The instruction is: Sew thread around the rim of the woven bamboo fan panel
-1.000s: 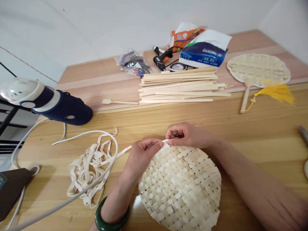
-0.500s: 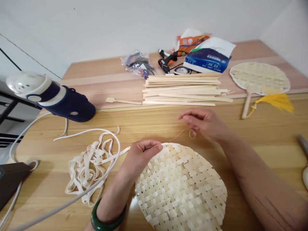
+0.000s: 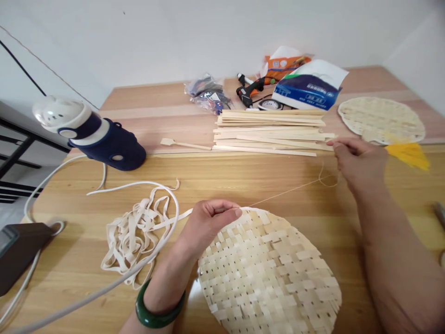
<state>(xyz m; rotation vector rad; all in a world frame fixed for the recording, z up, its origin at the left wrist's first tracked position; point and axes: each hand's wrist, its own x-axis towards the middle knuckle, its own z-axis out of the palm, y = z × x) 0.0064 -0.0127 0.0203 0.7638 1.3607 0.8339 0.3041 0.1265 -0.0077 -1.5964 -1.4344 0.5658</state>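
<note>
A round woven bamboo fan panel (image 3: 271, 273) lies in front of me, its checkered strips filling the lower middle. My left hand (image 3: 217, 220) pinches its upper left rim together with the white cloth tape (image 3: 253, 209) that runs along the edge. From the rim a thin thread (image 3: 288, 190) stretches up and right to my right hand (image 3: 358, 160), whose fingers are closed in a pinch. A small loop of the thread hangs beside those fingers. Whether a needle is between the fingertips I cannot make out.
Loose cloth tape (image 3: 135, 232) is heaped on the left, crossed by a white cable (image 3: 177, 204). Behind lie bamboo strips (image 3: 267, 132), a glue gun (image 3: 248, 92), a tissue pack (image 3: 308, 88) and a finished fan (image 3: 382, 118). A blue bottle (image 3: 118, 146) stands at left.
My right hand has moved right and away from the panel, drawing the thread out longer and straighter. My left hand keeps its pinch on the rim. The view has shifted slightly.
</note>
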